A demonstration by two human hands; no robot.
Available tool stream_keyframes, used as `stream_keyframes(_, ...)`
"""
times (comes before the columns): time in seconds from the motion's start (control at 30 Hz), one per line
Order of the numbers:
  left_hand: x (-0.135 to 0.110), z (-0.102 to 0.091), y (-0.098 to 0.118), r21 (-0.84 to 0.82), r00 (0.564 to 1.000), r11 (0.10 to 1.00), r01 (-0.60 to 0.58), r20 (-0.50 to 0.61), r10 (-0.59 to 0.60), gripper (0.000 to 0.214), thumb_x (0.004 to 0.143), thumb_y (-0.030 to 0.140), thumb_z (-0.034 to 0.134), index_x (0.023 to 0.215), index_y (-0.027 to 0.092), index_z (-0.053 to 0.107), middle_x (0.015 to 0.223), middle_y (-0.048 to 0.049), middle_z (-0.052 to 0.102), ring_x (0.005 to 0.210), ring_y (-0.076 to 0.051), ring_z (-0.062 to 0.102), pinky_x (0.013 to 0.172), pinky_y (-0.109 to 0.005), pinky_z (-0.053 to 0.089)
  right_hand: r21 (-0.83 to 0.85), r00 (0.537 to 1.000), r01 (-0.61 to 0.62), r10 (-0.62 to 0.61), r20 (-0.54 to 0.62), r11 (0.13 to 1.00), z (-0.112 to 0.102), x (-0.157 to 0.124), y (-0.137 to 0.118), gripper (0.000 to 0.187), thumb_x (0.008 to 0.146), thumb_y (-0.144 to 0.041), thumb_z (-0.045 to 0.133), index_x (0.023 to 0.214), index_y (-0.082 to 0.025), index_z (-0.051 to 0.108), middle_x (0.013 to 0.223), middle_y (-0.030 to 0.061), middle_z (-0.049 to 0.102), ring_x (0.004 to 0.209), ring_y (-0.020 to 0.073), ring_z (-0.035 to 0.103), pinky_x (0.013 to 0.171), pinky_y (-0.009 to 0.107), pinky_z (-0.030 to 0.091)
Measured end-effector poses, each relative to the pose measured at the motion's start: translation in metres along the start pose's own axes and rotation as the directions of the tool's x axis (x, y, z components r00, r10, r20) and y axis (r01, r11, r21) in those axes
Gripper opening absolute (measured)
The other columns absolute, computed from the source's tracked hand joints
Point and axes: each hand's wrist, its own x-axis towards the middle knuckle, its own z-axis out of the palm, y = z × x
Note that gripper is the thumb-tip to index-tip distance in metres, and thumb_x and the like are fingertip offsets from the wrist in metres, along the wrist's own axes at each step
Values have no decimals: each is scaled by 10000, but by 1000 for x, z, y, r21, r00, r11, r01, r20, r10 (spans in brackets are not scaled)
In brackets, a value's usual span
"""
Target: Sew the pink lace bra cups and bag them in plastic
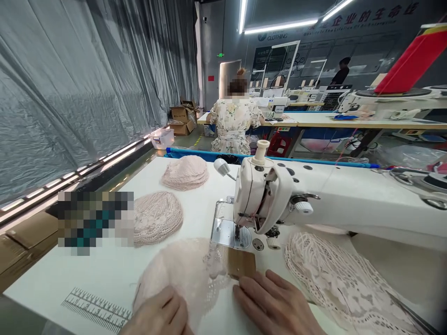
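Left hand (162, 314) pinching sheer fabric (174, 265) by the worktop's (108, 270) front edge, I rest my right hand (279, 300) open at the brown plate (240, 264).

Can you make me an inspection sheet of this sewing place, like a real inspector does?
Surface: white table with a printed ruler.
Work things: sewing machine, sheer fabric, two lace piles at left, lace at right, brown plate.
Clutter: cardboard boxes by the curtain.
Hands: left hand, curled fingers on the sheer fabric; right hand, fingers stretched toward the brown plate.
Cables: hard to tell; a pink thread runs above the machine.
Surroundings: person in floral clothes ahead, back turned; lights overhead.
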Motion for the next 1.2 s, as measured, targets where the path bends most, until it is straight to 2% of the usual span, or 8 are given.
stream_keyframes(0.1, 40, -18, -18, -344, 997, 939, 28, 79, -1, 47, 856, 186, 584, 809, 182, 592, 726, 6, 652, 628, -153, 529, 641, -294, 338, 11, 999, 37, -37, 6, 999, -6, 2, -1, 395, 997, -145, 235, 960, -118, 627, 745, 87, 658, 598, 161, 569, 516, 287, 419)
stream_keyframes(0.23, 92, -10, -49, -776, 972, 618, 124, 221, 82, 463, 891, 128, 542, 1330, 236, 444, 1163, -41, 640, 1105, -196, 531, 939, -309, 328, -6, 996, 62, -62, -56, 998, -2, -1, 1, 335, 951, -61, 291, 981, -87, 624, 752, 96, 675, 565, 155, 573, 459, 280, 393)
stream_keyframes(0.3, 101, 6, -64, -895, 918, 397, 201, 314, 243, 483, 878, 221, 610, 1337, 263, 466, 1067, -18, 683, 1015, -180, 587, 912, -274, 363, -22, 989, 66, -68, -130, 998, 3, -4, 3, 345, 953, -63, 280, 962, -86, 624, 739, 95, 675, 538, 155, 561, 438, 287, 374)
stream_keyframes(0.4, 94, 25, -81, -874, 880, 277, 399, 450, 150, 422, 842, 365, 653, 1239, 242, 582, 816, 4, 680, 761, -161, 609, 710, -237, 420, -4, 992, 55, -55, -117, 998, 7, -7, 7, 338, 969, -86, 283, 964, -89, 621, 777, 103, 679, 574, 165, 573, 465, 299, 393)
stream_keyframes(0.63, 88, 16, -82, -730, 834, 467, 499, 551, -30, 189, 784, 356, 697, 914, 218, 696, 832, -2, 571, 871, -181, 529, 733, -238, 387, 50, 999, 25, -23, -46, 998, 7, -6, 13, 361, 992, -125, 258, 1013, -75, 615, 803, 112, 672, 653, 168, 596, 514, 291, 435)
stream_keyframes(0.8, 94, 14, -78, -791, 870, 385, 475, 489, -68, 141, 784, 313, 663, 789, 178, 624, 903, -5, 547, 841, -153, 529, 679, -214, 396, -24, 996, 1, -3, -89, 1000, 6, -11, 18, 345, 980, -103, 288, 1056, -75, 623, 822, 113, 674, 649, 168, 590, 501, 282, 415)
stream_keyframes(0.93, 89, 17, -77, -735, 784, 276, 619, 600, -159, 166, 817, 322, 579, 809, 159, 609, 659, 33, 545, 615, -114, 493, 539, -196, 335, 9, 999, -19, 20, -44, 1000, 9, -9, 18, 371, 985, -120, 253, 1058, -101, 616, 803, 97, 661, 616, 156, 577, 497, 273, 418)
stream_keyframes(1.2, 86, 23, -64, -660, 779, 413, 628, 536, -327, 148, 827, 263, 518, 748, 168, 600, 632, 35, 537, 600, -114, 475, 550, -202, 315, -7, 998, -64, 64, -19, 998, 23, -13, 19, 330, 985, -151, 266, 988, -119, 594, 781, 75, 631, 629, 158, 562, 523, 276, 402)
